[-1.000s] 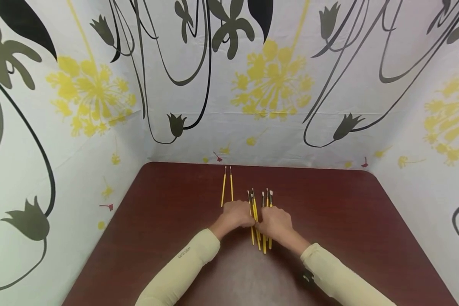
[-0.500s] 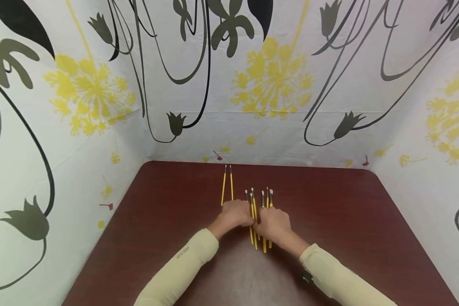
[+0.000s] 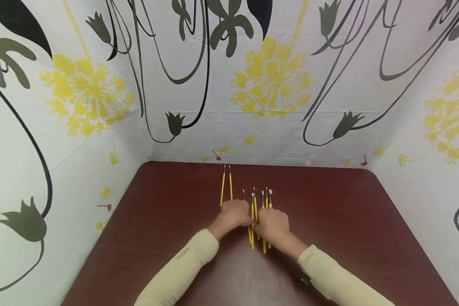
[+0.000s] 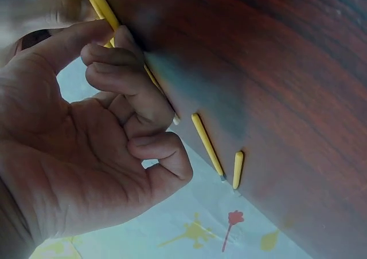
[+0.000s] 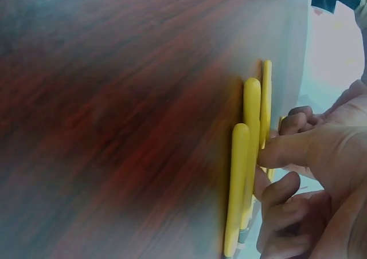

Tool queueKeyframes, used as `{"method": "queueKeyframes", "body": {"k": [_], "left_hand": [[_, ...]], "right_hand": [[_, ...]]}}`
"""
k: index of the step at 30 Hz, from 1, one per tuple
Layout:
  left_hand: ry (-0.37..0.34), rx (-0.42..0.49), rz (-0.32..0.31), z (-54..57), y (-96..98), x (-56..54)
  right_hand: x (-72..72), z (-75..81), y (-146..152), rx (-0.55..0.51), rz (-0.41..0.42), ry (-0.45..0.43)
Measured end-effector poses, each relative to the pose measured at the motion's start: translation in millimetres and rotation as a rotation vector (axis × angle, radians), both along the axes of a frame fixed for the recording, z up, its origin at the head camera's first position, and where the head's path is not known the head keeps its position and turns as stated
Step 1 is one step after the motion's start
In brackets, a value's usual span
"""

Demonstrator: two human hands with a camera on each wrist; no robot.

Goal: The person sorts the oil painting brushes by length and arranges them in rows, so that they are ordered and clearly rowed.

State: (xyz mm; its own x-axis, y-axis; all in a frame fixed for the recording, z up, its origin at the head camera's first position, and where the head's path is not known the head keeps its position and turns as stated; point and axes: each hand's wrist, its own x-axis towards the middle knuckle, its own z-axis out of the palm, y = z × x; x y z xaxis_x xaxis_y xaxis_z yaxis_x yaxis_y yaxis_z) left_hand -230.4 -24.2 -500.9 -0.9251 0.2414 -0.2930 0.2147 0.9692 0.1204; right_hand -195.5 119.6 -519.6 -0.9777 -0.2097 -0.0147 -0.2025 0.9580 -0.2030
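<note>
Slim paintbrushes with yellow handles and pale tips lie side by side between the two hands on the table. The left hand pinches a paintbrush between thumb and index finger, its other fingers curled toward the palm. Close beside it, the right hand has thumb and index finger at the handles and seems to pinch one; its fingers partly hide which. Under and beside the right hand are more paintbrushes, their tips pointing to the far side. Two separate paintbrushes lie farther back, just past the left hand.
The dark red-brown table has rounded far corners. White cloth printed with flowers and tulips stands behind it and along both sides. Both forearms wear pale yellow sleeves.
The paintbrushes between the hands have shifted slightly. The leftmost one's tip has moved left, and a middle one's handle end has swung left to lie straighter. Both hands have barely moved.
</note>
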Motion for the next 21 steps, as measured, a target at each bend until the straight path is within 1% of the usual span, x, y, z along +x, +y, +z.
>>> {"method": "queueKeyframes", "body": {"k": [4,10,16,21], "left_hand": [[0.017,0.023,-0.002,-2.4,0.3,1.5],[0.04,0.051,0.004,-4.2,0.5,3.1],[0.042,0.074,0.006,-5.5,-1.7,5.2],[0.068,0.11,0.012,-5.0,-4.4,4.3]], "right_hand": [[1.2,1.4,-2.4,0.009,-0.001,0.005],[1.9,2.9,-5.3,-0.005,-0.016,-0.022],[2.4,-0.9,-4.5,-0.012,-0.033,-0.023],[3.1,-3.4,-2.8,-0.046,-0.045,-0.025]]}}
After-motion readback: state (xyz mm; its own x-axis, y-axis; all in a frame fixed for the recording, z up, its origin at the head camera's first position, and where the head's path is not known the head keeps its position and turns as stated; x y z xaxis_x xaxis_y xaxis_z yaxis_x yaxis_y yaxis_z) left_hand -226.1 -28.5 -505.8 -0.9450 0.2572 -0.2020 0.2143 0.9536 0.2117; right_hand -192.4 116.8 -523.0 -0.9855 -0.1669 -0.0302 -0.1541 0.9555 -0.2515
